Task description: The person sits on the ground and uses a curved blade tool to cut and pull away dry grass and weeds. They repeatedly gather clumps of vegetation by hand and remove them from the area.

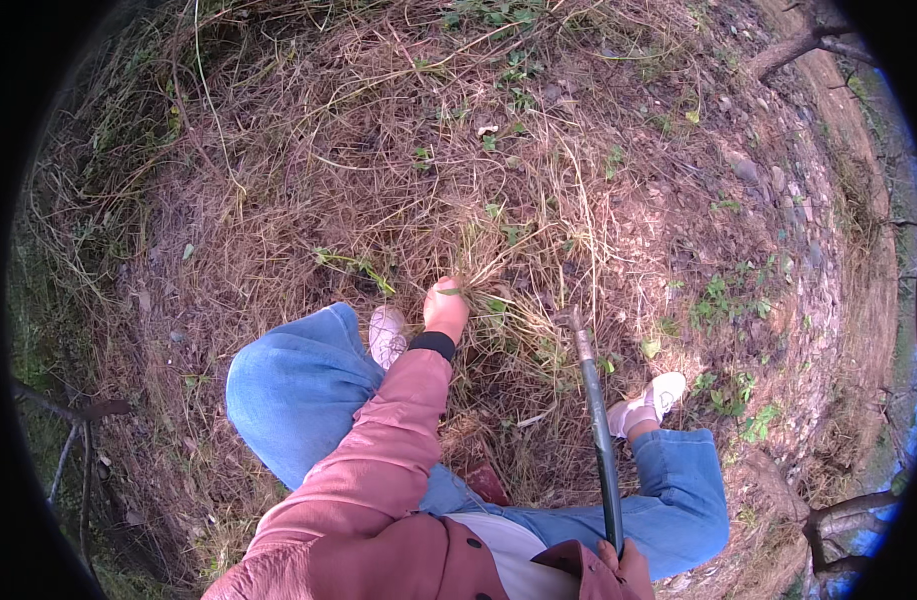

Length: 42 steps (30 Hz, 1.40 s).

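Note:
My left hand is closed round a bunch of dry grass in front of me, between my feet. Stalks fan out from the fist to the right. My right hand, low in the picture, wraps round the end of a dark, long-handled tool. Its shaft slants up and slightly left to a rusty metal head at the grass, right of my left hand. Any blade on that head is hidden or too thin to make out, so the tool's exact kind is unclear.
My shoes, left and right, stand either side of the grass. A dark red object shows below my legs. Bare branches reach in at the right and left. Dry grass and scattered green weeds cover the ground.

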Each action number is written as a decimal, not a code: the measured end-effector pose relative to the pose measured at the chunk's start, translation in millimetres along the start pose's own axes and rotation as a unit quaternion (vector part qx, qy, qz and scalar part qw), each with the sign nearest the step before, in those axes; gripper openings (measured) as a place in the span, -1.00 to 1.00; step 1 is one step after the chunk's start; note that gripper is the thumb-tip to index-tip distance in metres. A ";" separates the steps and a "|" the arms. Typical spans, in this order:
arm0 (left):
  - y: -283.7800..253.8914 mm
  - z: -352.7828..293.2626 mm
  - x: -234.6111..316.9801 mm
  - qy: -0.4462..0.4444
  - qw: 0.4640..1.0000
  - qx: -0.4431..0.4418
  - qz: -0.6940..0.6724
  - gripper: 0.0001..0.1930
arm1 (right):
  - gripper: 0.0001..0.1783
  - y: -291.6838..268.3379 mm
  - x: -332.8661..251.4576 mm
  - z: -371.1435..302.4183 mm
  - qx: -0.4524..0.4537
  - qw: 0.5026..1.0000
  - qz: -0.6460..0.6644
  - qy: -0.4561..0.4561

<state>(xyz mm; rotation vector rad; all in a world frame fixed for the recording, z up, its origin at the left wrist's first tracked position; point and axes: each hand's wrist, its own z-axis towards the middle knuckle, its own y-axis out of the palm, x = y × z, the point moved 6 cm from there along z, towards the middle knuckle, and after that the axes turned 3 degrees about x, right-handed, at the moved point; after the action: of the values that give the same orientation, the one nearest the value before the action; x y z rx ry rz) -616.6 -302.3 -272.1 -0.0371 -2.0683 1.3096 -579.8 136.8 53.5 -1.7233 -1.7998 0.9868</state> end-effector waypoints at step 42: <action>23.7 -96.4 42.1 0.244 0.965 -0.076 0.066 -0.86 | -0.57 96.1 -150.2 127.9 -0.164 0.877 0.420 0.163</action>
<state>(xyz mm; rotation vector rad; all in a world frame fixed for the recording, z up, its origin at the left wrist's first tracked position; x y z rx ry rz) -603.1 -199.1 -243.9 -0.5214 -1.7532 1.0793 -595.8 -38.0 -78.2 -2.7944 -1.0083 0.6124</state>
